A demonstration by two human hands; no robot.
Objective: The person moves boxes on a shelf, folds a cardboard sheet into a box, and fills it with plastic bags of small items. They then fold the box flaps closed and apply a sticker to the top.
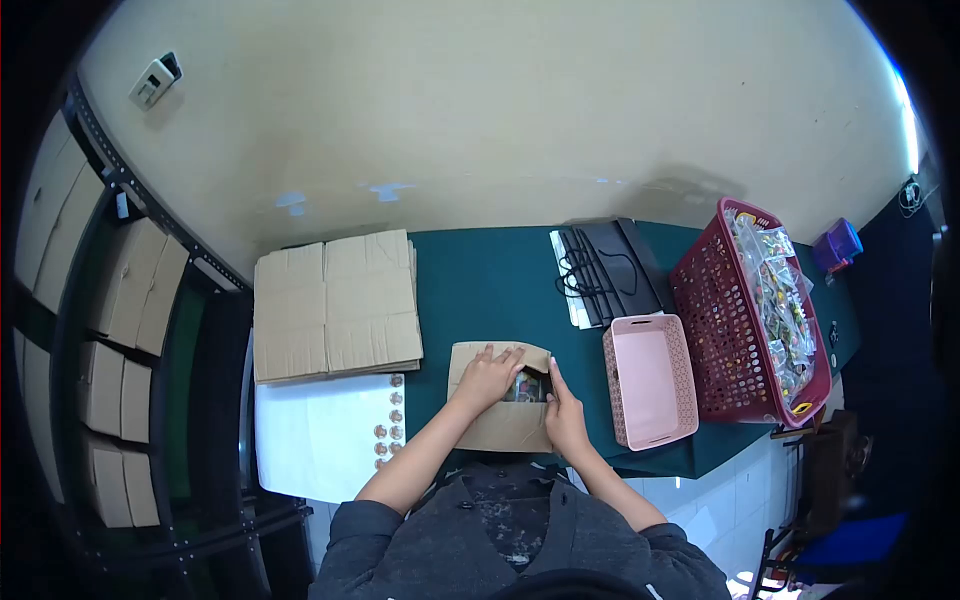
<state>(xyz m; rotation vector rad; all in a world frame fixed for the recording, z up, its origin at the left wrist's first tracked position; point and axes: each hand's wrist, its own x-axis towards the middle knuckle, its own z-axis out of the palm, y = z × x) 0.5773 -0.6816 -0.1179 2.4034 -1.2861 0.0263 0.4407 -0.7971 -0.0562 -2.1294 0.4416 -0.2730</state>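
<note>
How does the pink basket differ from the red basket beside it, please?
The pink basket is smaller and pale, the red basket larger and dark red. The pink basket looks empty; the red basket holds many small clear packets. Both are perforated plastic and sit on the green table.

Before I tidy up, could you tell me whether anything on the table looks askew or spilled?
Nothing stands out. The flat cardboard stack, pink basket and red basket sit neatly, with nothing spilled on the green table.

The small box [500, 400] lies on the table [480, 290], flattened cartons [335, 305] left, two baskets [650, 380] right.
</note>
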